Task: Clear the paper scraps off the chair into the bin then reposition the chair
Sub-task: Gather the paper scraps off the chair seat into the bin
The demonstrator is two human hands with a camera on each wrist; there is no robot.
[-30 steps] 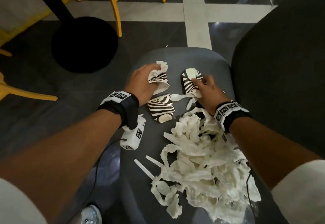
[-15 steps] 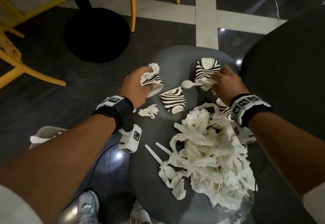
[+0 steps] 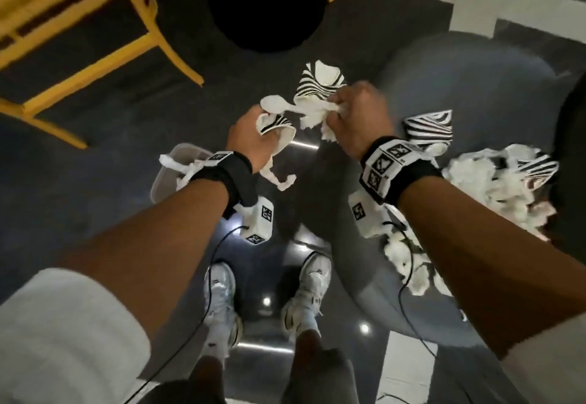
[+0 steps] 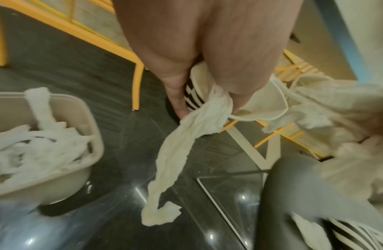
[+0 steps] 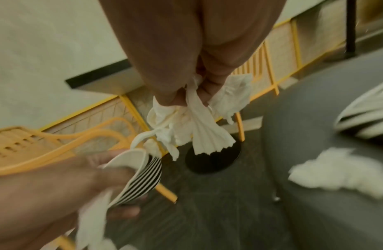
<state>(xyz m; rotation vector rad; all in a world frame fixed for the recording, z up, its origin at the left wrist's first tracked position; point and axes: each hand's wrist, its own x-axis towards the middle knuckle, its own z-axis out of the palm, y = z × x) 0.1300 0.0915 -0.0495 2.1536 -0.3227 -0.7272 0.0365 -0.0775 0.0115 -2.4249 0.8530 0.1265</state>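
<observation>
The left hand (image 3: 253,140) gripped a crushed zebra-striped paper cup (image 3: 274,122) with a tissue strip (image 4: 175,152) dangling, held over the floor beside the bin (image 3: 177,162), which already held paper scraps (image 4: 36,145). The right hand (image 3: 358,118) clutched crumpled tissue (image 3: 312,115), a white plastic spoon (image 3: 276,103) and, apparently, a second striped cup (image 3: 320,81). More scraps (image 3: 494,191) lay on the grey chair (image 3: 469,76).
</observation>
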